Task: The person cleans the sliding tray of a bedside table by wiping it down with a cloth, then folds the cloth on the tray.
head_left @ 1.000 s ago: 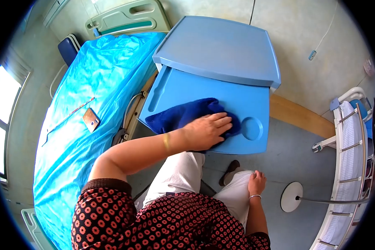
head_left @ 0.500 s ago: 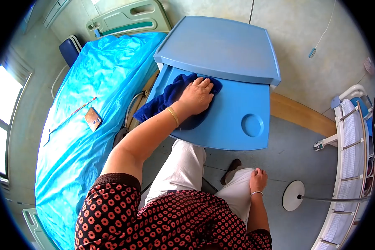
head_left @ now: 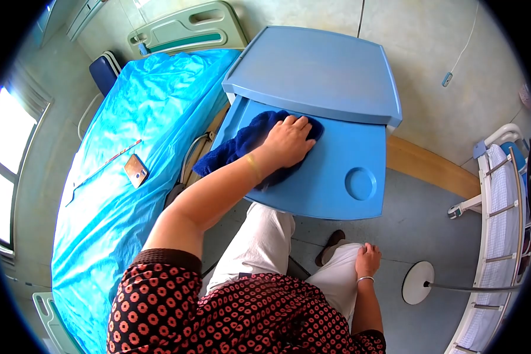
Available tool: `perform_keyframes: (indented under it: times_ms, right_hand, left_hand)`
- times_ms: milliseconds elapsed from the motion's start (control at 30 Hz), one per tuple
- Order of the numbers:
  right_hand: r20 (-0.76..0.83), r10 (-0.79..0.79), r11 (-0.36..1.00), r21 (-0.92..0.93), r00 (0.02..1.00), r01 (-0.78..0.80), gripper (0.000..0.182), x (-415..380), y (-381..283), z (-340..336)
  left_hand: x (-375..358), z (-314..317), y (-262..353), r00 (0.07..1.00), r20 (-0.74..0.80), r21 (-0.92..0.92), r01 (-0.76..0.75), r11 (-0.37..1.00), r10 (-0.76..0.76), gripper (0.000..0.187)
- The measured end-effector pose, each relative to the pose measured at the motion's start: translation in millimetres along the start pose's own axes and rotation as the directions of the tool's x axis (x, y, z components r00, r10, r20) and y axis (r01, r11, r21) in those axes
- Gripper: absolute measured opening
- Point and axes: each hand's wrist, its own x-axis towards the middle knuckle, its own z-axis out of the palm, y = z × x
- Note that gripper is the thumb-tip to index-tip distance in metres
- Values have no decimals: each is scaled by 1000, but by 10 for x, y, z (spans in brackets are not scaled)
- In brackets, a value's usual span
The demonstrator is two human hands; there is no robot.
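My left hand (head_left: 290, 140) presses down on a dark blue towel (head_left: 233, 150), its fingers bent over the bunched cloth. Under the towel is the pull-out blue tray (head_left: 330, 147) of a bedside cabinet, with a round cup recess (head_left: 360, 183) near its right front corner. A loose end of the towel trails to the tray's left edge. My right hand (head_left: 368, 261) rests on my right knee, holding nothing, its fingers laid over the trouser leg.
The cabinet top (head_left: 315, 71) stands behind the tray. To the left, a bed under blue plastic sheeting (head_left: 118, 236) bears a phone (head_left: 136, 171) and a thin stick (head_left: 106, 164). A round white base with a pole (head_left: 418, 283) and another railed bed (head_left: 495, 236) stand at right.
My left hand has slid slightly right and towards me on the tray with the towel under it. My right hand stays on the knee. The whole view has shifted a little.
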Motion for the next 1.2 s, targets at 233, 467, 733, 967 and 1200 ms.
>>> perform_keyframes:
  times_ms: [233,467,733,967,1200]
  right_hand:
    - [-25,-6,999,45,1000,7,31,-30,53,3]
    - [5,-12,1000,21,1000,12,32,27,65,72]
    - [-36,-35,999,-2,999,35,30,-34,76,22]
    - [-30,-16,996,83,999,19,28,-16,54,40]
    - [-47,-38,994,100,998,43,27,8,91,107]
  left_hand:
    - [-274,-207,99,980,198,-2,-34,999,34,36]
    - [-391,-132,72,997,40,-7,-71,997,71,41]
    - [118,40,50,996,-30,74,87,993,-85,40]
    - [-485,-148,138,996,76,-54,-31,998,35,47]
    - [48,79,-14,998,53,-9,20,1000,-20,56]
